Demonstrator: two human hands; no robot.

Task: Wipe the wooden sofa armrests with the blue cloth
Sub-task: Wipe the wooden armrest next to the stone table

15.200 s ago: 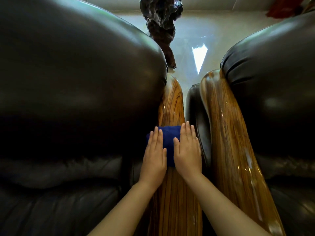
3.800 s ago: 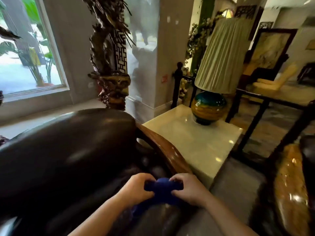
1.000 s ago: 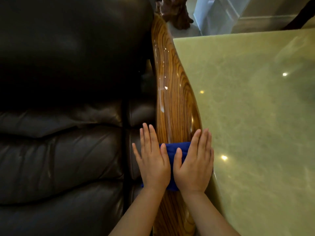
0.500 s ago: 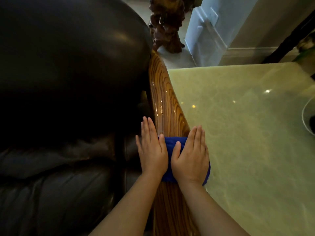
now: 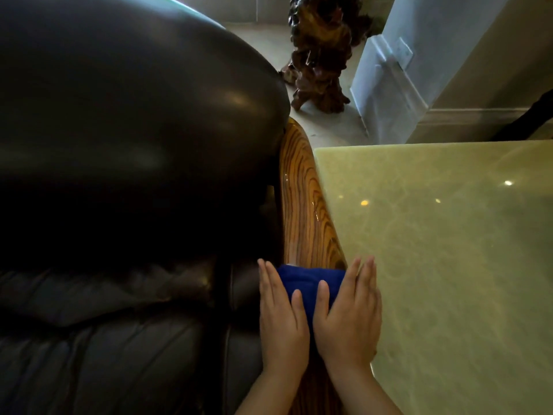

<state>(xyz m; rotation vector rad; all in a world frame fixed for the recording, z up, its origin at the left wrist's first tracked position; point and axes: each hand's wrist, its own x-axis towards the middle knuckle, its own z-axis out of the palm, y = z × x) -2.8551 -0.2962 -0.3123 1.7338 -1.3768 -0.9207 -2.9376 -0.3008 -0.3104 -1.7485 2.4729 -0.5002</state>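
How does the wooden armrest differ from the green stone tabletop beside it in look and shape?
The wooden armrest is brown with dark striped grain; the stone tabletop is pale green with faint cloudy veins. The armrest is narrow, long and curved; the tabletop is broad and flat, with a straight edge. The blue cloth lies across the armrest under both hands, while the tabletop carries nothing in view. Both are glossy and reflect light.

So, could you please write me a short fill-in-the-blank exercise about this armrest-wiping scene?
1. Both hands, the left hand and the right hand, press flat on a cloth coloured ____.
2. The cloth lies across the wooden ____.
3. To the right of that wood lies a pale green ____ tabletop.
4. The sofa cushions look like dark ____.

Missing words: blue; armrest; stone; leather
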